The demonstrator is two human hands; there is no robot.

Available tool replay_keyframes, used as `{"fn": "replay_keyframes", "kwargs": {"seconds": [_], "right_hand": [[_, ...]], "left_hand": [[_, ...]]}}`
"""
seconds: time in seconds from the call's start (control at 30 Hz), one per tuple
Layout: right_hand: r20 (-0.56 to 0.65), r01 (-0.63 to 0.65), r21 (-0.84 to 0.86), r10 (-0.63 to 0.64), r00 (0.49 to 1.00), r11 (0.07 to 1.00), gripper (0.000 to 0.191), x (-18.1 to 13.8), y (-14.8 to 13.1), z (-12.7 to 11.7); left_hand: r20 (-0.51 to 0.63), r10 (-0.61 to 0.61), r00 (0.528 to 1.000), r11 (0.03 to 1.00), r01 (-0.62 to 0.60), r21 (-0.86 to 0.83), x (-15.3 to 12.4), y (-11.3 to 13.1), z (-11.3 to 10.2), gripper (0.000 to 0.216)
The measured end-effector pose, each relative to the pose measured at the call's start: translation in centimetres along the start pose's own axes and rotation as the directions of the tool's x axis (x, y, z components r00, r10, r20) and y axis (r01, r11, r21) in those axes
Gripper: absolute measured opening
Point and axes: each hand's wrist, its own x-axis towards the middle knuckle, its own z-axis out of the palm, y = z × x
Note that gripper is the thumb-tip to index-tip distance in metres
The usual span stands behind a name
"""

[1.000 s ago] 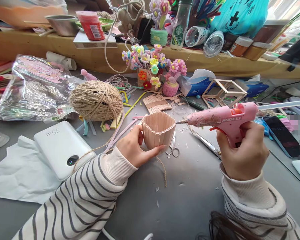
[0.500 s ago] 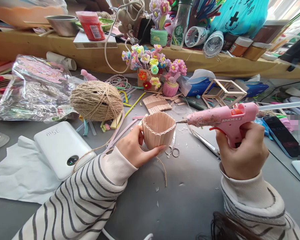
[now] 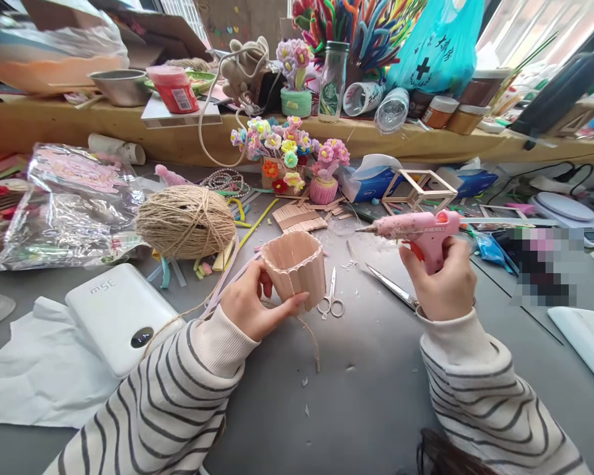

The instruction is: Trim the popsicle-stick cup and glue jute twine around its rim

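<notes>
My left hand (image 3: 250, 305) grips a small cup made of pale pink craft sticks (image 3: 294, 267), held just above the grey table (image 3: 366, 389) and tilted a little toward me. A strand of jute twine (image 3: 311, 333) trails from under the cup. My right hand (image 3: 443, 284) is closed around the handle of a pink hot glue gun (image 3: 416, 227). Its nozzle points left and stands a short way right of the cup, not touching it.
A ball of jute twine (image 3: 185, 221) lies left of the cup, with a white power bank (image 3: 113, 313) in front of it. Small scissors (image 3: 330, 300) and larger scissors (image 3: 391, 287) lie between my hands. Paper flower pots (image 3: 287, 155), a stick frame (image 3: 418, 191) and a cluttered wooden shelf (image 3: 188, 125) stand behind.
The glue gun's nozzle has drawn back from the cup's rim to the right. The view has pulled back and tilted up, so both hands sit smaller and further left.
</notes>
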Motion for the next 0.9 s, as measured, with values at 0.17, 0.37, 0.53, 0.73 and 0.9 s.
{"fn": "replay_keyframes", "kwargs": {"seconds": [0.17, 0.37, 0.53, 0.73, 0.9], "right_hand": [[0.266, -0.228, 0.074, 0.201, 0.943, 0.971, 0.053, 1.6, 1.8, 0.5], [0.366, -0.228, 0.037, 0.199, 0.909, 0.973, 0.047, 3.4, 3.3, 1.6], [0.470, -0.235, -0.014, 0.214, 0.856, 0.972, 0.045, 4.0, 4.0, 2.6], [0.469, -0.217, -0.088, 0.233, 0.852, 0.972, 0.045, 4.0, 4.7, 3.2], [0.423, -0.146, -0.211, 0.225, 0.878, 0.966, 0.039, 4.0, 4.8, 3.2]], "left_hand": [[0.083, -0.016, 0.996, 0.973, 0.035, -0.229, 0.5, -0.5, -0.5, 0.046], [0.105, 0.042, 0.994, 0.982, -0.021, -0.190, 1.8, -1.2, -0.9, 0.049], [0.121, 0.117, 0.986, 0.993, -0.117, -0.008, 3.2, -0.9, -1.6, 0.040], [0.232, 0.104, 0.967, 0.993, -0.115, 0.033, 3.7, -1.1, -1.8, 0.039], [0.299, 0.095, 0.949, 0.995, -0.095, -0.015, 3.7, -1.6, -1.7, 0.045]]}}
